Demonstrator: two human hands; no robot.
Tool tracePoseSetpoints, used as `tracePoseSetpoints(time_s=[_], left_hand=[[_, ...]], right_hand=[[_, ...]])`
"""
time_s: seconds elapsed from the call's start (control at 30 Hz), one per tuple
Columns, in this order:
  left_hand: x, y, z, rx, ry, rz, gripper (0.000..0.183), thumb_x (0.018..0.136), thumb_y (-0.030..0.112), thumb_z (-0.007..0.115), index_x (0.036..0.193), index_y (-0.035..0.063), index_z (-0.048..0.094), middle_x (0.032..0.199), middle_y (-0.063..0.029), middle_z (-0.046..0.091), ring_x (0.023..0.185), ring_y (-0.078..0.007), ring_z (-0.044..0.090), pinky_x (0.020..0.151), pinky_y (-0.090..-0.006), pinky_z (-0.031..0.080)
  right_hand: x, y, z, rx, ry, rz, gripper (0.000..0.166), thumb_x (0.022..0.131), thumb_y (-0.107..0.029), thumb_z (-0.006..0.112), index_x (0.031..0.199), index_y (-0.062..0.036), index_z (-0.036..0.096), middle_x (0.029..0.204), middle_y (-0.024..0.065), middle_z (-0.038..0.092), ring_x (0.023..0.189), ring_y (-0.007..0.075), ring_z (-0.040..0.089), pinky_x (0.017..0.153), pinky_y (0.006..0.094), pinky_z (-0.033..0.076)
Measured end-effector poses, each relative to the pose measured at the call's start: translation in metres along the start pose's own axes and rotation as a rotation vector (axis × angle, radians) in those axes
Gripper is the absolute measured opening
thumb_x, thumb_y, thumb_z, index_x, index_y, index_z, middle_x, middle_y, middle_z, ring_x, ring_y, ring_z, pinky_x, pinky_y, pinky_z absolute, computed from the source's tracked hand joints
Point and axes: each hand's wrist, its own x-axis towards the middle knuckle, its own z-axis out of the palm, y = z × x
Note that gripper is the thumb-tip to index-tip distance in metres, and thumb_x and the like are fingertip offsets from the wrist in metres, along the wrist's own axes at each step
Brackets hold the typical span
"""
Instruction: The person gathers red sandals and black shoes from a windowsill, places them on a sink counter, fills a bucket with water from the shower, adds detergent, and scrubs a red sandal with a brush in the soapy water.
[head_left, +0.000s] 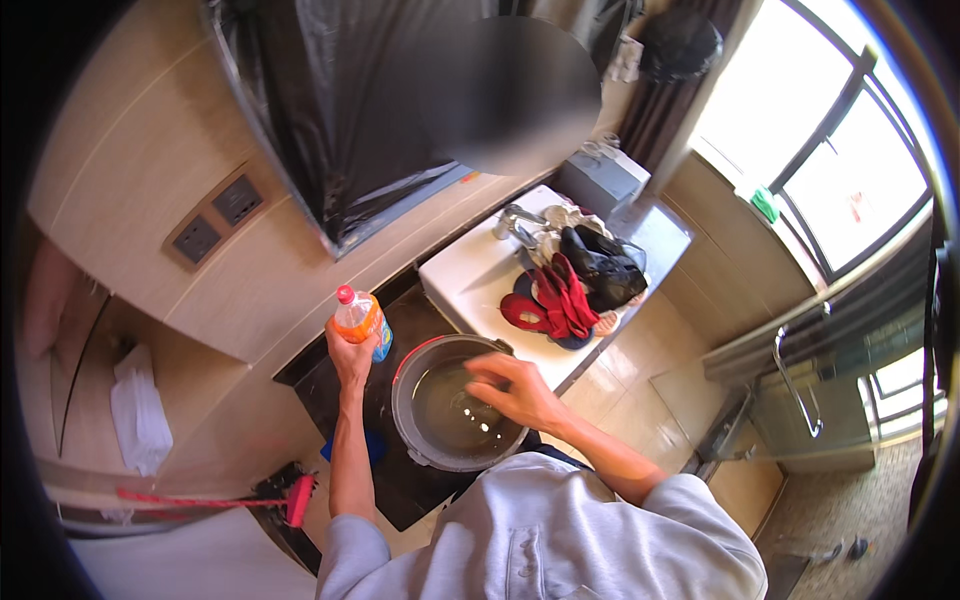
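Note:
My left hand (351, 354) is closed around a clear plastic bottle (366, 318) with a red cap and an orange and blue label. The bottle stands upright in my grip, left of a grey bucket (402, 424). Cloudy water (442, 409) with a few bubbles or bright reflections fills part of this bucket, which rests by the dark countertop (409, 491). Over the bucket's right side hovers my right hand (521, 390), its fingers bent and apart from the thumb. I see nothing held in it; it hides part of the rim and water.
A white washbasin (465, 289) with a chrome faucet (513, 222) holds a pile of red items (562, 300) and black items (604, 266). Behind it sits a grey box (600, 180). A red brush (300, 500) is at lower left, a glass door handle (795, 382) at right.

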Motion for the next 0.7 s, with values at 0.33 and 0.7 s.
tracePoseSetpoints(time_s=[0.33,0.7], left_hand=[[0.015,-0.078,0.077,0.119,-0.090,-0.066,0.076,0.066,0.017,0.081,0.128,0.0008,0.041,0.116,-0.0230,0.059,0.108,-0.0367,0.060,0.093,-0.0422,0.047],[-0.005,-0.098,0.031,0.375,-0.165,-0.162,0.062,0.068,0.018,0.081,0.123,-0.0027,0.058,0.097,-0.0173,0.068,0.093,-0.0278,0.066,0.086,-0.0351,0.050]], right_hand=[[-0.173,0.070,-0.028,0.204,0.475,0.605,0.026,0.088,-0.016,0.069,0.107,0.0023,0.069,0.088,0.0082,0.070,0.079,0.0103,0.062,0.071,0.0239,0.051],[-0.147,0.102,-0.105,0.187,0.531,0.496,0.024,0.089,-0.010,0.065,0.110,0.0026,0.068,0.089,0.0073,0.070,0.078,0.0099,0.064,0.071,0.0241,0.052]])
